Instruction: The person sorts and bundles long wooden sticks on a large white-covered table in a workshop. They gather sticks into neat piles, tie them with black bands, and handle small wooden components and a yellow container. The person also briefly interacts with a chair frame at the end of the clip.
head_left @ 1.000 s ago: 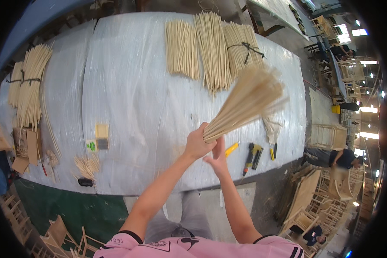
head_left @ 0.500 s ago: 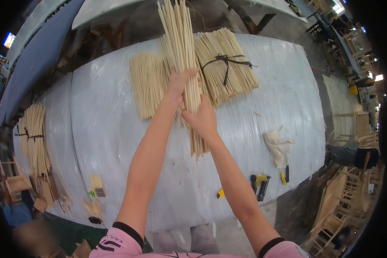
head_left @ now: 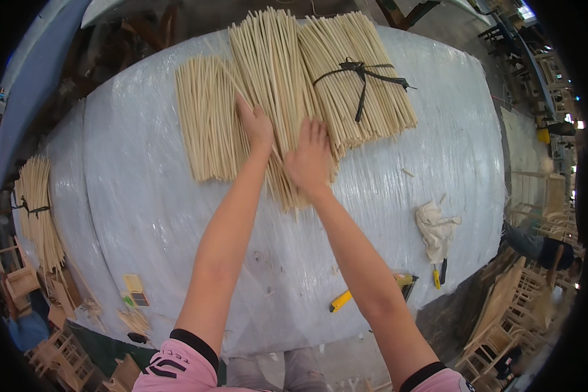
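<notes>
A middle pile of thin pale wooden sticks [head_left: 271, 62] lies spread on the plastic-wrapped table [head_left: 163, 255]. My left hand [head_left: 258, 130] rests at its left side, thumb and forefinger apart, beside a slanting stick. Flat across the lower right part of that pile lies my right hand [head_left: 310, 157], its fingers stretched out. Left of the hands is a loose pile of shorter-looking sticks [head_left: 206, 124]. To the right sits a stick bundle [head_left: 336, 49] bound with a black tie [head_left: 362, 70]. The undersides of my fingers are hidden.
A pale cloth glove [head_left: 436, 228], a yellow-handled tool [head_left: 436, 277] and a yellow tool [head_left: 340, 301] lie at the right. Another tied stick bundle [head_left: 36, 209] is at the far left. A person [head_left: 542, 248] and wooden chair frames [head_left: 509, 307] are beyond the right edge.
The sticks that both hands held up together are now down on the middle pile, fanned out. My hands have loosened and moved apart, the left slightly left. The view has shifted a little.
</notes>
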`<state>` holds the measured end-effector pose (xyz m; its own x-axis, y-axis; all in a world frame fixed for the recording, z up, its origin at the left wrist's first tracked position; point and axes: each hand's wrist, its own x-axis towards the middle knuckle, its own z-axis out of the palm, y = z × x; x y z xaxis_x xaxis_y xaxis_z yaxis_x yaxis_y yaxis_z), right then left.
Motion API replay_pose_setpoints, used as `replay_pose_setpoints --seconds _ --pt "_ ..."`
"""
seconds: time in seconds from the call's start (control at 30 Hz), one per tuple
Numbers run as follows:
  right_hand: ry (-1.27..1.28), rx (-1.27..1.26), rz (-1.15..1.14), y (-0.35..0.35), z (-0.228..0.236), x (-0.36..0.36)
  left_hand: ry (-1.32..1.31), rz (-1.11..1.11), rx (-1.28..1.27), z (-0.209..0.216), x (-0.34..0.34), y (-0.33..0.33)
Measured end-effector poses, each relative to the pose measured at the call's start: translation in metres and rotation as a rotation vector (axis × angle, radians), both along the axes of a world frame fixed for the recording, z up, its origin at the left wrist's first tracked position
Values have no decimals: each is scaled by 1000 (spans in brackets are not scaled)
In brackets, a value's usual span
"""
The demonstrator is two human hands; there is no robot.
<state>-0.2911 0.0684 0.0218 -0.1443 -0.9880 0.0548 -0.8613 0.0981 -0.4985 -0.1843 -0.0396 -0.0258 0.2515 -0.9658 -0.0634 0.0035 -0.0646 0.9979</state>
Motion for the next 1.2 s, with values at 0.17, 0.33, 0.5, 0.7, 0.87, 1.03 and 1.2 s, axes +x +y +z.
replay_pose_setpoints --seconds 0.17,0.33,0.5,0.7,0.87,1.03,1.2 --pt "-39 52 30 -3 13 40 -574 -281 -116 -29 36 -23" --pt "-22 -22 86 -4 14 0 -635 -338 -53 1 -11 -8" --pt "158 26 202 1 32 -1 -487 -331 25 12 10 -1" --pt "-185 -104 210 47 91 20 -341 -162 28 -2 31 -16" --pt "-319 44 161 160 109 9 -398 -105 124 16 37 -21" --pt "-372 305 -44 290 98 -9 -573 -227 179 12 18 -14" --pt "-442 421 -140 370 94 -15 -537 -113 139 -5 18 -1"
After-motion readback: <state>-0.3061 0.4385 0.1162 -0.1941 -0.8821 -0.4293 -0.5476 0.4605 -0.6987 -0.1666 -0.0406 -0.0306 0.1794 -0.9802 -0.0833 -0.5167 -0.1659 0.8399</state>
